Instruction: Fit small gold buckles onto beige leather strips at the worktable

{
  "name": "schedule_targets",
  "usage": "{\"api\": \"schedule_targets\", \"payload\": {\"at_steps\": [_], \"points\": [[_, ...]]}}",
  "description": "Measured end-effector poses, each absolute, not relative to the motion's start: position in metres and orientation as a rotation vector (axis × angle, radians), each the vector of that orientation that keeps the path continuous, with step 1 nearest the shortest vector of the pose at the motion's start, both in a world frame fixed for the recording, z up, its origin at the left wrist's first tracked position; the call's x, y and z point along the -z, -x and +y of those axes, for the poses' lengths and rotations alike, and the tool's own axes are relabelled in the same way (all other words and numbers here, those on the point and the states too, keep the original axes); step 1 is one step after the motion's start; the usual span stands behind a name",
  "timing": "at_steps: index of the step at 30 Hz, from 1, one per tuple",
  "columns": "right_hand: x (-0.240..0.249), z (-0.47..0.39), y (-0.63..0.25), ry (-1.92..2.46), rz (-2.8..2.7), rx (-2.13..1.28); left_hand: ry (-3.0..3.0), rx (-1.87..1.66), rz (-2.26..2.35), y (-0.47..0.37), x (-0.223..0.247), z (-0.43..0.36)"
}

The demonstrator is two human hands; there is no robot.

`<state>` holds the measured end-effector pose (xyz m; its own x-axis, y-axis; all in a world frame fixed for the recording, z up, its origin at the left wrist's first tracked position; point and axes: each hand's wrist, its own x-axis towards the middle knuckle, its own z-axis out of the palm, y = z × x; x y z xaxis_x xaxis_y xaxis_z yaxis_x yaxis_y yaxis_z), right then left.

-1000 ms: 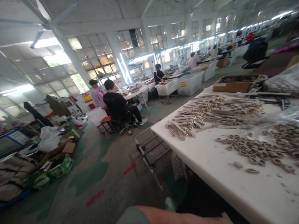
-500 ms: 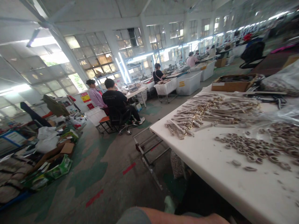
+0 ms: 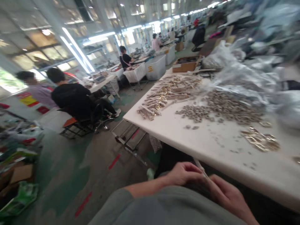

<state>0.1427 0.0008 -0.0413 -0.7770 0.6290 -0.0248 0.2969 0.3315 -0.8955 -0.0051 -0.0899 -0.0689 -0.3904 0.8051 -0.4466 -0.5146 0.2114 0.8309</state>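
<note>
Below the near edge of the white table [image 3: 187,142], my left hand [image 3: 185,174] has its fingers curled round a thin light strap [image 3: 199,165]. My right hand [image 3: 222,187] meets it from the right, fingers closed on the same strap, whose lower part is hidden between the hands. On the table lie a pile of beige straps with gold metal parts [image 3: 164,93], many small beige loops [image 3: 194,113] and a cluster of gold buckles [image 3: 260,140]. Tiny dark bits are scattered near the buckles.
Clear plastic bags [image 3: 243,78] and a cardboard box [image 3: 185,64] stand on the table's far part. Two people sit at the left, one in a black shirt [image 3: 70,97]. A metal frame [image 3: 128,142] juts out beside the table's left corner.
The view has swung right and down. Both hands and the strap are now in sight, where only part of an arm showed at the bottom edge. The gold buckles have come into view.
</note>
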Motion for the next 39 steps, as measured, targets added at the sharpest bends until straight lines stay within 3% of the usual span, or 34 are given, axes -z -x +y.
{"api": "schedule_targets", "payload": {"at_steps": [4,18,26,33,39], "points": [[0.039,0.005,-0.139,0.835,-2.169,-1.614,-0.02,-1.445,1.163,0.006,0.05,-0.086],[0.044,0.0,-0.14,0.819,-2.038,-1.593,0.135,-1.302,1.055,0.01,0.041,-0.089],[0.044,0.003,-0.145,0.78,-2.115,-1.581,-0.126,-1.268,1.228,0.011,0.047,-0.091],[0.043,0.008,-0.147,0.795,-2.446,-1.307,-0.576,-1.203,1.463,0.017,0.04,-0.099],[0.04,0.008,-0.15,0.772,-2.532,-1.22,-0.51,-1.184,1.444,0.017,0.044,-0.098]]}}
